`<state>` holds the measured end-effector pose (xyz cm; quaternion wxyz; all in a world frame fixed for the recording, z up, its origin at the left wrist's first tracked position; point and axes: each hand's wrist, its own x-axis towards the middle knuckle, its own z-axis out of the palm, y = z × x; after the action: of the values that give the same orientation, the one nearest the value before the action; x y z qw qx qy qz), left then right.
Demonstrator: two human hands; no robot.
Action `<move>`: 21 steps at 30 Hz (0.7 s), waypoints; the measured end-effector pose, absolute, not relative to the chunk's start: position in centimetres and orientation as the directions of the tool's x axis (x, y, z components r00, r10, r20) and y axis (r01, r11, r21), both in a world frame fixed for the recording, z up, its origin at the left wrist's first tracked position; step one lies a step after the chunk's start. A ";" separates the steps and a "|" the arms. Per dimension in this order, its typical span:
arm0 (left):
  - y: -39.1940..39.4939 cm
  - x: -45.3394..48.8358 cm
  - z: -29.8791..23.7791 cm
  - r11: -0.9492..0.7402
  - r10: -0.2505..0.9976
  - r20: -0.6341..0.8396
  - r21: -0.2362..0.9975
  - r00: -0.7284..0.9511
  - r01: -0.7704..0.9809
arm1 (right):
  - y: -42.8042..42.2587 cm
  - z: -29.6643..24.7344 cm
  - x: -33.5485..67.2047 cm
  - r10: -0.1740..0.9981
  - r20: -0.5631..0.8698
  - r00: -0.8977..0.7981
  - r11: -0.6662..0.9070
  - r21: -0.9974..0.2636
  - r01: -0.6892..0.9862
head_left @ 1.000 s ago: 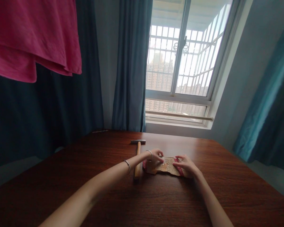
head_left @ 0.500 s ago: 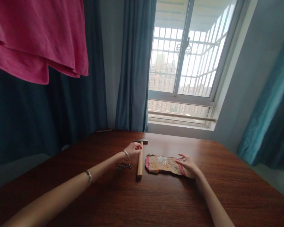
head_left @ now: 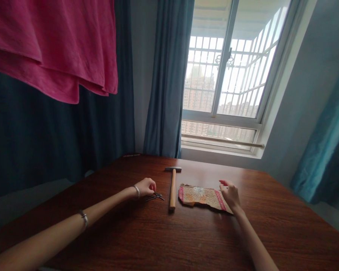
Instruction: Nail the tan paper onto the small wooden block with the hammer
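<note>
A flat patterned board [head_left: 200, 196] with pink ends lies on the brown wooden table [head_left: 169, 241]. Left of it is a hammer [head_left: 173, 184] with a wooden handle, its dark head pointing away from me. A small heap of dark nails [head_left: 156, 196] sits left of the hammer. My left hand [head_left: 146, 186] is curled over the nails, fingertips pinched at the heap. My right hand [head_left: 230, 194] rests at the board's right end with fingers loosely spread and raised a little.
A pink cloth [head_left: 53, 45] hangs at the upper left. Blue curtains [head_left: 166, 79] frame a barred window [head_left: 228, 71] behind the table. The table's far edge runs just beyond the hammer head.
My left hand left the board, passed over the hammer handle and came down on the nails. My right hand stayed at the board's right end and lifted its fingers. The camera turned slightly left.
</note>
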<state>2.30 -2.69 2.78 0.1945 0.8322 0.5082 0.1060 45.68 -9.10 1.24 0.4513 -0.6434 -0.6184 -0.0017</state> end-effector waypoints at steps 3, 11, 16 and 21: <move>-3.3 2.1 3.0 -0.418 0.891 -0.009 0.370 0.453 0.830 | -9.2 1.1 45.2 0.789 0.581 0.201 0.207 -0.559 0.803; -2.6 1.0 2.6 -0.315 0.947 0.035 0.312 0.320 0.896 | -9.2 0.8 45.3 0.792 0.573 0.213 0.197 -0.569 0.799; -2.0 0.5 2.1 -0.367 0.921 -0.002 0.328 0.389 0.871 | -9.2 0.6 45.4 0.811 0.543 0.217 0.177 -0.581 0.794; -2.1 0.7 2.5 -0.412 0.899 0.015 0.371 0.439 0.832 | -9.2 0.5 45.7 0.828 0.511 0.230 0.140 -0.587 0.797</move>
<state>0.70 -2.07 2.48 0.1566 0.8335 0.5190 0.1063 45.68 -9.16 0.48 0.4309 -0.6554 -0.6201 0.0182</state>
